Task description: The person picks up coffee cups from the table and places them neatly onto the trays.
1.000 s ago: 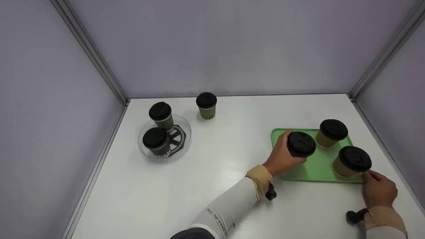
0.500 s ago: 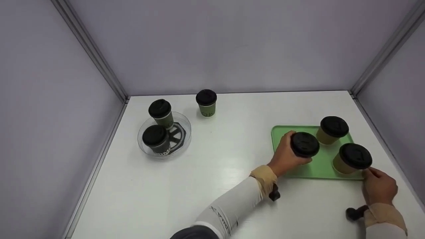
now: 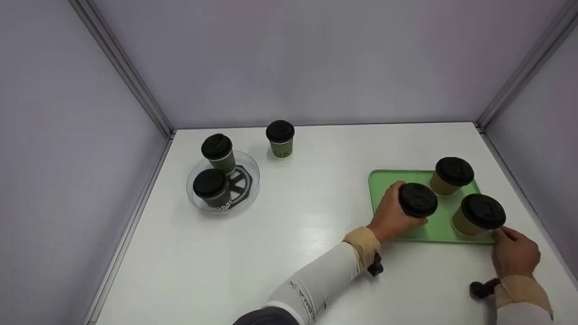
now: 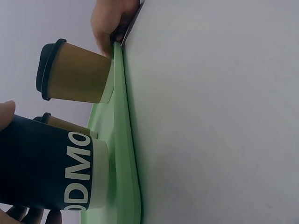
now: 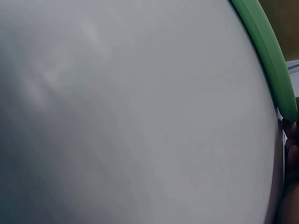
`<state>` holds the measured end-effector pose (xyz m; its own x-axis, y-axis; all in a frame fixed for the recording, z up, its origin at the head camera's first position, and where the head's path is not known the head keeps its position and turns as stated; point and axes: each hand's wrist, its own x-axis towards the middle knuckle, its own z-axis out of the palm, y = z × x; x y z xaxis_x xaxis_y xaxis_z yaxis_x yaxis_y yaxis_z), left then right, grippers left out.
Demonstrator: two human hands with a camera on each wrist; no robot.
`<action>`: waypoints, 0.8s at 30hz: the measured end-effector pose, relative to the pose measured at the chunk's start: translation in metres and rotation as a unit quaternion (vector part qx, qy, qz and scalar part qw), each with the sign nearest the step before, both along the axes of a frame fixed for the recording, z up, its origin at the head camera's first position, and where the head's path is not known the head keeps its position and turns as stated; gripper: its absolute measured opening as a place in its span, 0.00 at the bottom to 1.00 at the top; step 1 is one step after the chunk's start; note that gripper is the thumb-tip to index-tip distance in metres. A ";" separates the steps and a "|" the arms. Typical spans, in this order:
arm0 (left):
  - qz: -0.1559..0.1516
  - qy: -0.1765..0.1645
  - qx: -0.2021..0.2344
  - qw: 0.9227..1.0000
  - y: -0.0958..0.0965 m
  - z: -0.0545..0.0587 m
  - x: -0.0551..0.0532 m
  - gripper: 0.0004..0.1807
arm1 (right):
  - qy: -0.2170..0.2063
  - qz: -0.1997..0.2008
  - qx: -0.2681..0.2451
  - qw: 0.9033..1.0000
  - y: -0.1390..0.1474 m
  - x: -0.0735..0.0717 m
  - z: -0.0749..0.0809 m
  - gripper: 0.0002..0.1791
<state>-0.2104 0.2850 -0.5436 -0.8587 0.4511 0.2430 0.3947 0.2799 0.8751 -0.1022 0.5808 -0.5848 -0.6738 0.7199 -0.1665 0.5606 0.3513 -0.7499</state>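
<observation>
Your left hand (image 3: 390,216) has its grip wrapped round the dark cup (image 3: 416,201) with the black lid and white lettering; its base sits on the green tray (image 3: 381,183), near the tray's left edge, as the left wrist view shows. Your right hand (image 3: 515,253) pinches the tray's near right corner, fingers closed on the rim. Two tan cups stand on the tray: one (image 3: 451,176) at its far right corner, one (image 3: 478,215) at its near right corner, just beside your right hand. The tray lies at the worktop's (image 3: 293,216) right edge. Near the far left corner, a clear dish (image 3: 250,180) carries two dark cups (image 3: 210,189). One olive cup (image 3: 280,139) stands alone near the far edge.
</observation>
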 end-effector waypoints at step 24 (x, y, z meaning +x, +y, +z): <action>0.065 0.024 -0.052 0.996 0.005 -0.004 0.011 0.51 | -0.008 -0.005 -0.006 1.000 -0.001 0.001 -0.001 0.29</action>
